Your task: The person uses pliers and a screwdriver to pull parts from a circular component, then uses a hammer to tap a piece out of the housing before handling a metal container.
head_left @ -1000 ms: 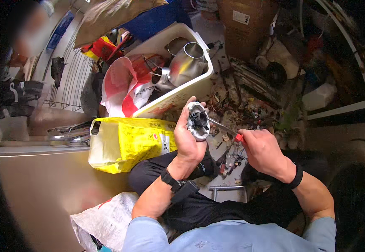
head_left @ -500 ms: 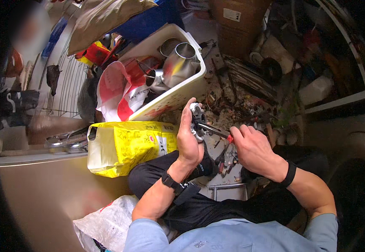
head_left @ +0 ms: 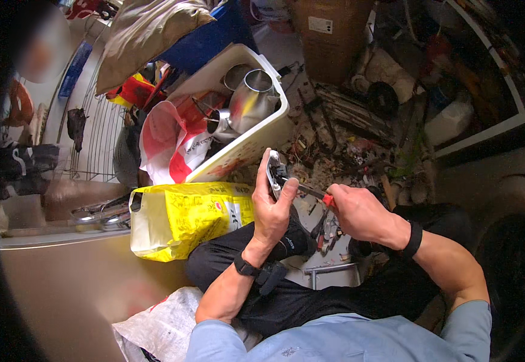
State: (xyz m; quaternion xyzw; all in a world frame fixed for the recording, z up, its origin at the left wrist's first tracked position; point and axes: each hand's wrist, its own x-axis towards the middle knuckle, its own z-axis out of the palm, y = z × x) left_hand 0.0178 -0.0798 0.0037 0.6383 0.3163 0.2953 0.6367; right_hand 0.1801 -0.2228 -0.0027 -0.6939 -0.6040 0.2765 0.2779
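My left hand (head_left: 268,217) is raised in front of my lap, closed around a small white-and-black device part (head_left: 276,171). Its thumb rests along the near side of the part, and the palm hides some of it. In my right hand (head_left: 366,216) is a screwdriver with a red handle (head_left: 328,200); the fist covers most of the handle. The dark shaft (head_left: 312,191) points left into the part. The tip seems to touch the part near my left thumb, but I cannot see the exact contact.
Left of my hands lies a yellow bag (head_left: 196,211). Behind it stands a white bin (head_left: 241,148) with metal vessels (head_left: 251,108) and a red-and-white bag. Debris (head_left: 317,151) and hand tools (head_left: 327,232) litter the floor. A metal stool frame (head_left: 332,267) is by my lap.
The device part has turned in my left hand and shows more edge-on. My left thumb has come across onto it. The screwdriver stays against the part, slightly shifted.
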